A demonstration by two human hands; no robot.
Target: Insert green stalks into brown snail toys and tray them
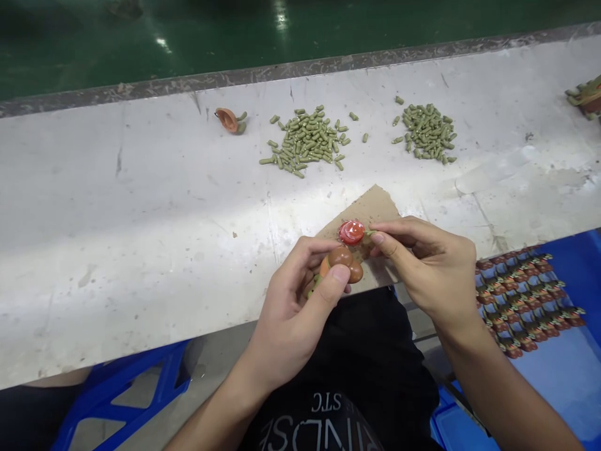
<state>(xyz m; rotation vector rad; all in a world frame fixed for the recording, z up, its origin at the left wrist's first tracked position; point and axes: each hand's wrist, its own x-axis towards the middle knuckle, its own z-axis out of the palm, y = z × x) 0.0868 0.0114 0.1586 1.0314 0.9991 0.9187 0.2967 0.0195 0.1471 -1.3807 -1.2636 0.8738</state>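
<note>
My left hand (300, 307) is closed around a small painted figurine (342, 258) with rounded brown, orange and green parts. Between the thumb and fingertips of my right hand (422, 263) is a small green peg-like piece (370, 232). Its tip reaches the edge of a glossy red blob or shallow dish (351, 232), whose exact kind I cannot make out. The red thing sits over a brown cardboard sheet (375, 203), just beyond the figurine. Fingers hide the figurine's lower part and most of the green piece.
Two piles of green pegs, one in the middle (310, 141) and one to the right (428, 131), lie on the pale table (141, 219). An orange-and-green part (228, 120) lies left of them. Rows of figurines (521, 297) fill part of a blue bin (580, 269). A blue stool (126, 388) stands below.
</note>
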